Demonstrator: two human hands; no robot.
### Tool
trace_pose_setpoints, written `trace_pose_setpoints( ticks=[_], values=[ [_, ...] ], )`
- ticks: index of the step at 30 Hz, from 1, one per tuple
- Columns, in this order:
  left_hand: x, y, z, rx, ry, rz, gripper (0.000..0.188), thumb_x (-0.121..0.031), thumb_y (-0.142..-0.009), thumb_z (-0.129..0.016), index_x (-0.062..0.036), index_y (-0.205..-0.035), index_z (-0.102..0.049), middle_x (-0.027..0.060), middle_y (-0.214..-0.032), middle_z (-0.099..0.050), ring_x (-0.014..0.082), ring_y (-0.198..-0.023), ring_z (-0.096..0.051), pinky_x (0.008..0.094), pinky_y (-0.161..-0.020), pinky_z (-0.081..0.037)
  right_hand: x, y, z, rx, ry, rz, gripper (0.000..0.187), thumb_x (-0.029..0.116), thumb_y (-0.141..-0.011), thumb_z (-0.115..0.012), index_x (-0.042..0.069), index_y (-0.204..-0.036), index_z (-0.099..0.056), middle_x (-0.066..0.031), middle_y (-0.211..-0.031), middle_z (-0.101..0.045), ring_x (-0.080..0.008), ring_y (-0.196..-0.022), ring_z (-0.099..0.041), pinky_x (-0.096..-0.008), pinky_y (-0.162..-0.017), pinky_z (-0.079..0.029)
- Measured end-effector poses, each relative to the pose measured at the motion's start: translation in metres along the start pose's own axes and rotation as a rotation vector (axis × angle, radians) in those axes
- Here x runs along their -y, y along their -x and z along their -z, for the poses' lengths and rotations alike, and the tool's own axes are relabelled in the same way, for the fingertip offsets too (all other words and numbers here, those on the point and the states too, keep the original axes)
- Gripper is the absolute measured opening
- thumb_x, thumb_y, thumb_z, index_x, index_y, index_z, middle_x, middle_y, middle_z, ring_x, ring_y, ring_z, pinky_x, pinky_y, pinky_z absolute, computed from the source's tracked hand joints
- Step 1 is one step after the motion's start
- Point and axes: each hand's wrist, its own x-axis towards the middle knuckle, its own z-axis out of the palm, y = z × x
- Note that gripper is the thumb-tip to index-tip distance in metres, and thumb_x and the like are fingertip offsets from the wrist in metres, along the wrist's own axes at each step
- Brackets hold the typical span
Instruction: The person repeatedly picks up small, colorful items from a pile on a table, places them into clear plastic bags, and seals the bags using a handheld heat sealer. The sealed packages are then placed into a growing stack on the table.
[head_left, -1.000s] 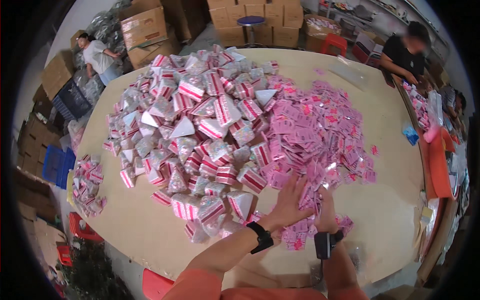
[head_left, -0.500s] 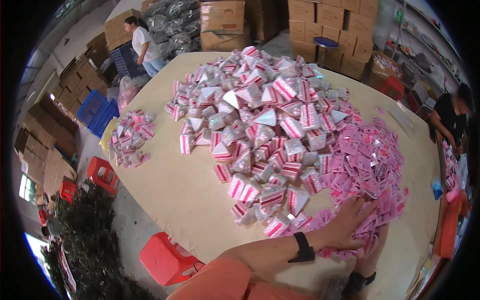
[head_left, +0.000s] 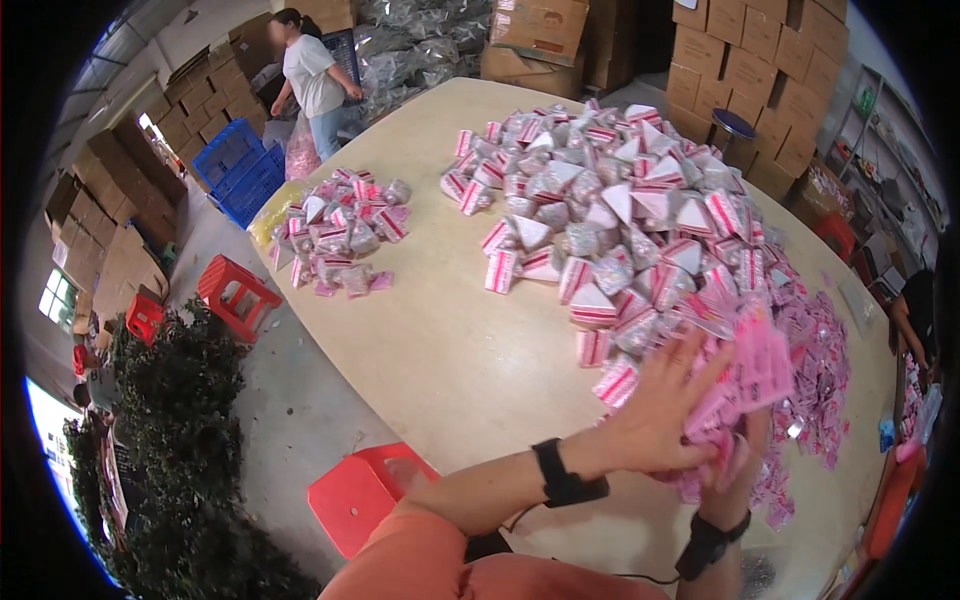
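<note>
My left hand [head_left: 655, 405] presses with spread fingers against a bunch of small flat pink packets [head_left: 758, 365]. Under and beside this bunch is my right hand [head_left: 735, 465], its fingers mostly hidden by packets. Between them my two hands hold the bunch above the table; some packets are smeared by motion. A pile of loose pink packets [head_left: 815, 350] lies to the right. Just beyond my hands is a large heap of clear-wrapped, wedge-shaped pieces [head_left: 610, 210] with pink and white stripes, like cake slices.
A smaller group of wrapped wedges [head_left: 345, 235] lies on the pale table [head_left: 430, 330] at left. Red stools [head_left: 365, 495] and blue crates [head_left: 238, 172] stand beyond its left edge. A person [head_left: 312, 80] is at the far left, another [head_left: 912, 315] at right. Cartons [head_left: 745, 70] are stacked behind.
My hands have lifted a bunch of pink packets off the pile and moved it up. The view has swung left, and the person at far left has turned around.
</note>
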Motion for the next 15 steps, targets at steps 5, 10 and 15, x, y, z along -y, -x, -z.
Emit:
trace_pose_setpoints(
  ticks=[5, 10, 15],
  values=[
    [0.092, 0.065, 0.099, -0.062, -0.128, 0.157, 0.101, -0.038, -0.060, -0.073, -0.0088, -0.141, -0.020, 0.0309, -0.137, -0.018, 0.0479, -0.124, -0.023, 0.0505, -0.104, -0.023, 0.055, -0.045, -0.151, 0.052, -0.512, -0.052, 0.046, 0.029, -0.088, -0.052, -0.001, -0.122, -0.046, -0.0128, -0.128, -0.042, -0.0244, -0.118, -0.042, -0.0348, -0.097, -0.035],
    [0.187, 0.130, 0.154, -0.019, -0.214, 0.328, 0.099, -0.038, -0.059, -0.073, -0.0095, -0.140, -0.022, 0.0297, -0.134, -0.025, 0.0471, -0.122, -0.027, 0.0492, -0.104, -0.024, 0.063, -0.050, -0.300, 0.082, -1.017, -0.317, 0.030, 0.015, -0.089, -0.046, 0.005, -0.116, -0.051, -0.0054, -0.110, -0.055, -0.0139, -0.101, -0.055, -0.0285, -0.085, -0.046],
    [0.244, 0.170, 0.184, 0.033, -0.313, 0.506, 0.098, -0.036, -0.059, -0.072, -0.0128, -0.140, -0.022, 0.0288, -0.134, -0.027, 0.0472, -0.122, -0.028, 0.0500, -0.103, -0.025, 0.074, -0.065, -0.375, 0.087, -1.513, -0.935, 0.028, 0.009, -0.086, -0.049, 0.005, -0.114, -0.050, -0.0038, -0.103, -0.057, -0.0142, -0.093, -0.058, -0.0295, -0.080, -0.049]
  ],
)
